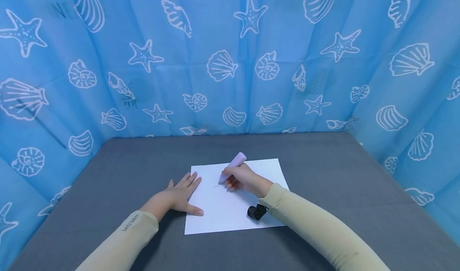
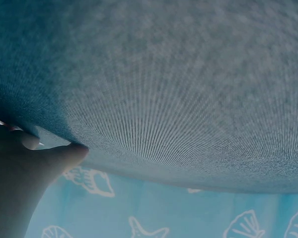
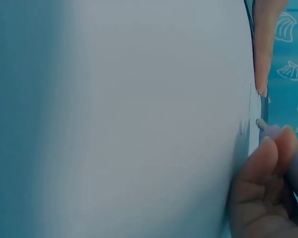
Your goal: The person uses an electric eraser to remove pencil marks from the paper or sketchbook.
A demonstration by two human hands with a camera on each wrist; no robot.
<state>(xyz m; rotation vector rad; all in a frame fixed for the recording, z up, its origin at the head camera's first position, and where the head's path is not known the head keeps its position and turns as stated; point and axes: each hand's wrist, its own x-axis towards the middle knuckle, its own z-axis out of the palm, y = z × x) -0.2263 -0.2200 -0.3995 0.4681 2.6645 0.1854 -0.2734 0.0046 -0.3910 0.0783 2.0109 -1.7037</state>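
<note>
A sheet of white paper [image 1: 223, 217] lies on the grey table in the head view. My right hand [image 1: 246, 178] grips a thick lilac pen [image 1: 237, 160], tilted with its tip down at the paper. Beside the tip, faint short dark strokes [image 1: 215, 186] mark the sheet. In the right wrist view, fingertips pinch the pen [image 3: 270, 131] just behind its grey tip. My left hand [image 1: 178, 195] rests flat with spread fingers over the paper's left edge, its thumb on the sheet. The left wrist view catches only part of that hand [image 2: 20, 163], in shadow.
A small black camera [image 1: 256, 212] sits under the right wrist, over the paper's lower right part. The grey tabletop [image 1: 316, 163] extends around the sheet. Blue curtains [image 1: 201, 79] with white shells and starfish hang behind the table and along both sides.
</note>
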